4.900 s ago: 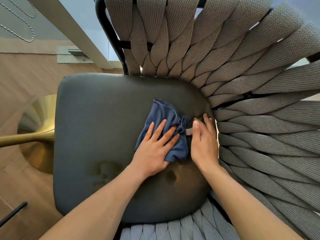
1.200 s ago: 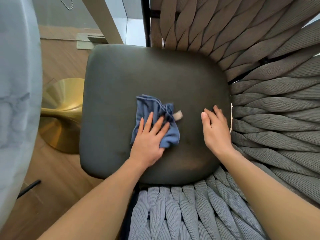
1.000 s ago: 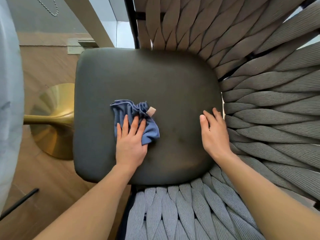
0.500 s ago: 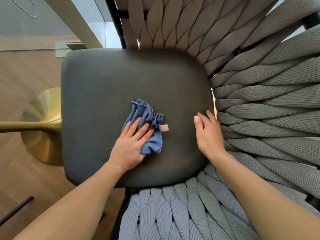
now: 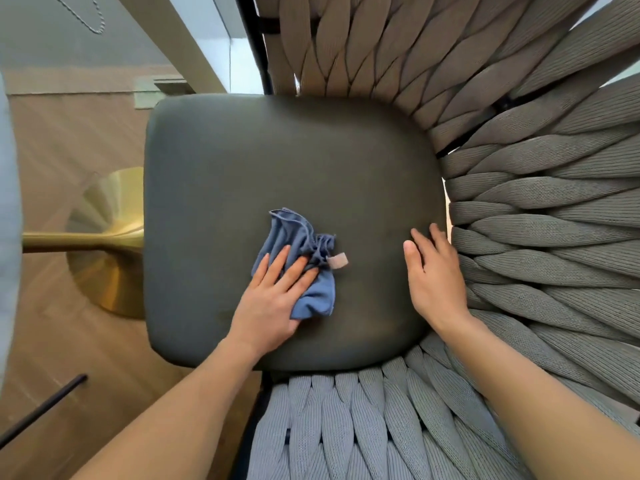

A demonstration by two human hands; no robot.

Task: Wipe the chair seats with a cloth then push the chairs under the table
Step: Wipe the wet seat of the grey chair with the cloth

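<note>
A dark grey padded chair seat [image 5: 284,161] fills the middle of the head view. A bunched blue cloth [image 5: 304,251] with a small tan tag lies on it, a little below centre. My left hand [image 5: 273,299] presses flat on the cloth's lower part, fingers spread and pointing up and right. My right hand [image 5: 434,275] rests flat on the seat's right edge, fingers together, holding nothing. The woven rope backrest [image 5: 540,209] curves around the seat from the top, down the right side, to the bottom.
A brass table pedestal [image 5: 104,251] stands on the wooden floor left of the seat. The pale table edge [image 5: 7,220] runs down the far left. A thin black rod [image 5: 41,408] lies at the lower left. A white beam [image 5: 194,36] crosses the top.
My left hand swept the cloth leftward across the seat, then back right toward the centre. My right hand has stayed on the seat's right edge.
</note>
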